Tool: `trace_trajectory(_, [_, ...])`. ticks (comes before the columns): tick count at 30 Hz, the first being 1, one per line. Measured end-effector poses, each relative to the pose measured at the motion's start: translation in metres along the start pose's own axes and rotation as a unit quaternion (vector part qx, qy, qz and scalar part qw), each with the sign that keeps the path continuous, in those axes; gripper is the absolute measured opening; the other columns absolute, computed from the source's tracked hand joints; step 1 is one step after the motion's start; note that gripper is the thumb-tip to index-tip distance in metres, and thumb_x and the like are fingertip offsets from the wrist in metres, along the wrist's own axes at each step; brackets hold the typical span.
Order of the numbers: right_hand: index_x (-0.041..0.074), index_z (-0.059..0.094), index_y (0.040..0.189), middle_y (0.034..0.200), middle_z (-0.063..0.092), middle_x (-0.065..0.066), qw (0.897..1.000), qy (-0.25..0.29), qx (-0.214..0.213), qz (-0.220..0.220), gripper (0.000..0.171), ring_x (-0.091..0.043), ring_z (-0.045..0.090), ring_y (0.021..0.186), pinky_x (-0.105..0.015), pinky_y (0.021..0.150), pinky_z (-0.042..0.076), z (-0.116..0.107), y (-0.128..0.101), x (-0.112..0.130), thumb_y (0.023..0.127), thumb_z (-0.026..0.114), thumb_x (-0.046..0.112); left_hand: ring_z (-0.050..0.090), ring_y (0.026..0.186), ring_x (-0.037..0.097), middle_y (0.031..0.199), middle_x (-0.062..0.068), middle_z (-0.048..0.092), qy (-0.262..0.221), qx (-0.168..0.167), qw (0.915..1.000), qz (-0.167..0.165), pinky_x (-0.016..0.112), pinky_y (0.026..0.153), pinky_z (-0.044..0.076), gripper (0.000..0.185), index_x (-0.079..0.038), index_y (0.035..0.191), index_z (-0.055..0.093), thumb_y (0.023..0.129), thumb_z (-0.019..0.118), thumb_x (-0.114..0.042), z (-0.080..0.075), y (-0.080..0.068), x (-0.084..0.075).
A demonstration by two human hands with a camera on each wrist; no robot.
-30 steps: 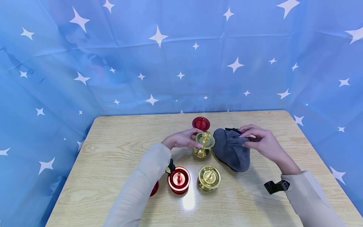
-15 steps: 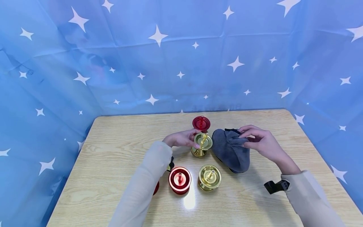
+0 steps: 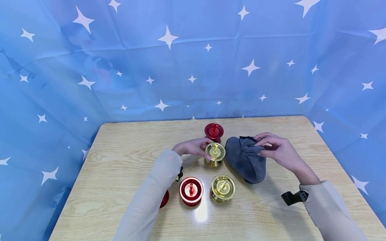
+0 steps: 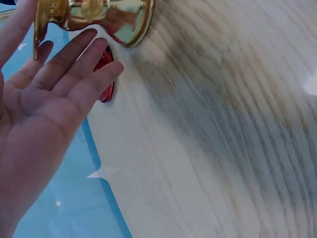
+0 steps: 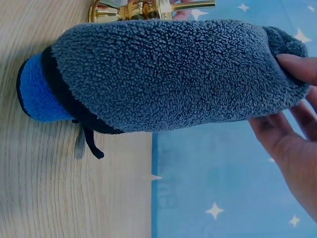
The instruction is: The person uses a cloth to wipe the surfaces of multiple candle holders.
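Note:
Near the middle of the table in the head view, my left hand (image 3: 194,148) holds a shiny gold candle holder (image 3: 213,163) by its dish, with the thumb at the near side. The holder has a central spike and stands nearly upright; in the left wrist view only part of the gold candle holder (image 4: 131,22) shows. To its right, my right hand (image 3: 278,150) pinches the gathered top of a grey towel (image 3: 247,160). Up close, the fluffy grey towel (image 5: 168,74) has a black edge and a blue underside, and hangs beside the holder.
A red candle holder (image 3: 214,131) stands just behind the held one. Nearer the front are another red candle holder (image 3: 191,190) and a second gold one (image 3: 223,188). My left sleeve partly covers a further red piece (image 3: 164,199). A starry blue curtain (image 3: 193,60) surrounds the wooden table (image 3: 126,144).
The gold candle holder in my left hand has tipped from a rightward lean to almost upright and shifted slightly left. My right hand and the towel have hardly moved.

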State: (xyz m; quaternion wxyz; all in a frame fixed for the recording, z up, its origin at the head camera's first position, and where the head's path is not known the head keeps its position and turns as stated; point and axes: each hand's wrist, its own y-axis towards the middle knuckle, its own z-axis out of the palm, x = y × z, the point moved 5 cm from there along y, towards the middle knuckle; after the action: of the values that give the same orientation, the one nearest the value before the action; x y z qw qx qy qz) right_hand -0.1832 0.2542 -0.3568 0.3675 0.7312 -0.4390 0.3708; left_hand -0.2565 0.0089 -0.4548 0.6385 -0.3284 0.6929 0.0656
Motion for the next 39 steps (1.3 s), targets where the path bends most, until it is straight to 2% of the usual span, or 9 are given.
trace_trajectory(12, [-0.006, 0.065, 0.090, 0.110, 0.054, 0.001, 1.000, 0.006, -0.004, 0.003, 0.017, -0.006, 0.053, 0.099, -0.021, 0.073, 0.050, -0.002, 0.000, -0.003, 0.078, 0.058, -0.015, 0.061, 0.092, 0.014, 0.102, 0.011, 0.065, 0.070, -0.001, 0.9975, -0.006, 0.020, 0.078, 0.044, 0.055, 0.001, 0.126, 0.041, 0.079, 0.070, -0.002, 0.011, 0.001, -0.008])
trace_trajectory(16, [-0.006, 0.065, 0.089, 0.109, 0.055, 0.000, 1.000, -0.002, -0.009, 0.004, 0.017, -0.005, 0.052, 0.099, -0.019, 0.074, 0.050, -0.003, -0.001, -0.004, 0.077, 0.059, -0.016, 0.061, 0.094, 0.016, 0.104, 0.012, 0.064, 0.092, -0.012, 0.9957, -0.008, 0.022, 0.080, 0.045, 0.056, 0.002, 0.126, 0.041, 0.079, 0.071, -0.005, 0.011, 0.000, -0.009])
trace_trajectory(20, [-0.006, 0.065, 0.089, 0.108, 0.055, 0.000, 1.000, -0.010, -0.010, 0.005, 0.017, -0.005, 0.054, 0.097, -0.018, 0.075, 0.049, -0.004, -0.004, -0.006, 0.076, 0.059, -0.015, 0.057, 0.101, 0.017, 0.111, 0.010, 0.061, 0.130, -0.024, 0.9910, -0.021, 0.024, 0.084, 0.044, 0.057, -0.001, 0.128, 0.043, 0.081, 0.070, -0.017, 0.005, -0.003, -0.012])
trace_trajectory(24, [-0.005, 0.065, 0.089, 0.109, 0.055, 0.001, 1.000, -0.013, -0.012, 0.008, 0.016, -0.004, 0.054, 0.096, -0.017, 0.076, 0.048, -0.005, -0.006, -0.009, 0.077, 0.060, -0.014, 0.055, 0.100, 0.018, 0.109, 0.009, 0.059, 0.149, -0.067, 0.9861, -0.032, 0.027, 0.079, 0.046, 0.046, 0.000, 0.122, 0.051, 0.084, 0.067, -0.023, -0.011, -0.008, -0.019])
trace_trajectory(28, [-0.005, 0.066, 0.090, 0.110, 0.055, 0.002, 1.000, -0.014, -0.015, 0.009, 0.016, -0.005, 0.054, 0.096, -0.017, 0.076, 0.048, -0.006, -0.008, -0.011, 0.077, 0.060, -0.014, 0.058, 0.089, 0.022, 0.097, 0.013, 0.062, 0.134, -0.136, 0.9808, -0.041, 0.030, 0.072, 0.048, 0.033, 0.003, 0.113, 0.055, 0.088, 0.062, -0.018, -0.029, -0.008, -0.024])
trace_trajectory(32, [-0.005, 0.066, 0.090, 0.109, 0.055, 0.001, 1.000, -0.014, -0.016, 0.007, 0.017, -0.005, 0.056, 0.094, -0.019, 0.071, 0.050, -0.006, -0.009, -0.012, 0.077, 0.061, -0.014, 0.058, 0.088, 0.023, 0.097, 0.015, 0.063, 0.132, -0.205, 0.9680, -0.059, 0.032, 0.074, 0.048, 0.032, 0.004, 0.119, 0.050, 0.091, 0.053, -0.011, -0.039, -0.003, -0.020])
trace_trajectory(35, [-0.005, 0.066, 0.089, 0.109, 0.055, 0.000, 1.000, -0.011, -0.015, 0.005, 0.017, -0.006, 0.055, 0.094, -0.018, 0.074, 0.049, -0.005, -0.009, -0.013, 0.076, 0.061, -0.015, 0.060, 0.085, 0.019, 0.097, 0.011, 0.062, 0.086, -0.219, 0.9710, -0.044, 0.031, 0.070, 0.049, 0.040, 0.004, 0.127, 0.043, 0.090, 0.050, -0.009, -0.054, 0.025, 0.017])
trace_trajectory(37, [-0.005, 0.066, 0.089, 0.108, 0.056, -0.001, 1.000, -0.011, -0.014, 0.006, 0.018, -0.005, 0.055, 0.096, -0.017, 0.076, 0.048, -0.004, -0.009, -0.013, 0.076, 0.061, -0.016, 0.060, 0.087, 0.018, 0.101, 0.011, 0.061, 0.043, -0.218, 0.9740, -0.046, 0.032, 0.071, 0.051, 0.045, 0.003, 0.134, 0.037, 0.092, 0.048, -0.008, -0.065, 0.050, 0.047])
trace_trajectory(39, [-0.005, 0.066, 0.089, 0.108, 0.056, -0.001, 1.000, -0.009, -0.012, 0.006, 0.018, -0.005, 0.053, 0.098, -0.017, 0.079, 0.047, -0.003, -0.008, -0.014, 0.075, 0.061, -0.016, 0.062, 0.087, 0.019, 0.103, 0.013, 0.059, -0.016, -0.216, 0.9752, -0.046, 0.033, 0.068, 0.052, 0.048, 0.002, 0.137, 0.031, 0.092, 0.047, -0.005, -0.079, 0.083, 0.085])
